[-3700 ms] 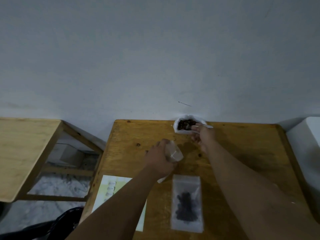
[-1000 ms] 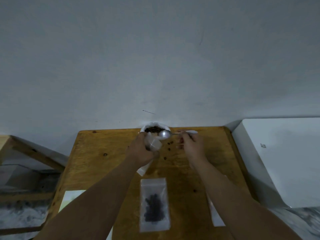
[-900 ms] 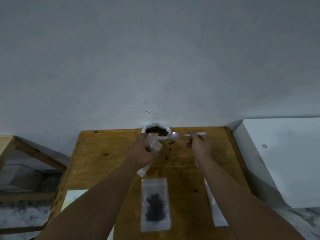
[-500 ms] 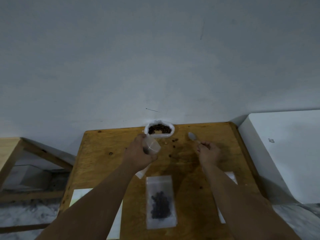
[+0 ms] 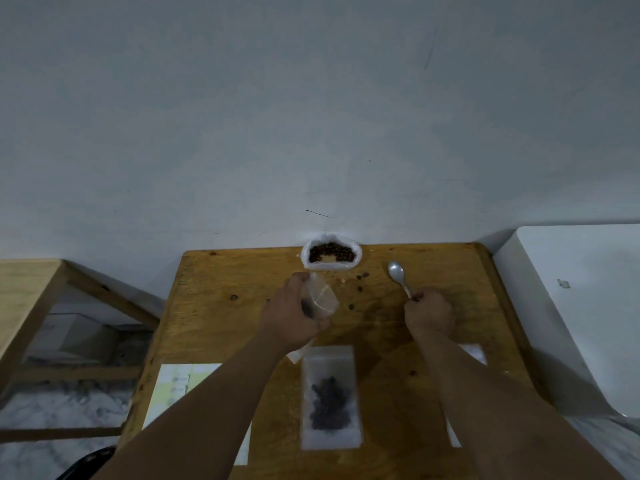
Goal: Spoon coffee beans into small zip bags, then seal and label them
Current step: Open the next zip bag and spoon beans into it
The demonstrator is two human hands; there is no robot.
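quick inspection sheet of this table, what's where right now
surface: wooden table, bare wood with dark knots.
job's things: open bean bag at the far edge by the wall; small zip bag in hand; filled zip bag lying flat near the front; spoon, bowl looks empty; label sheet front left.
clutter: loose beans scattered in front of the bean bag.
grippers: left hand holds the small zip bag; right hand grips the spoon handle.
cables: nothing seen.
surroundings: grey wall; second wooden table to the left; white block to the right.
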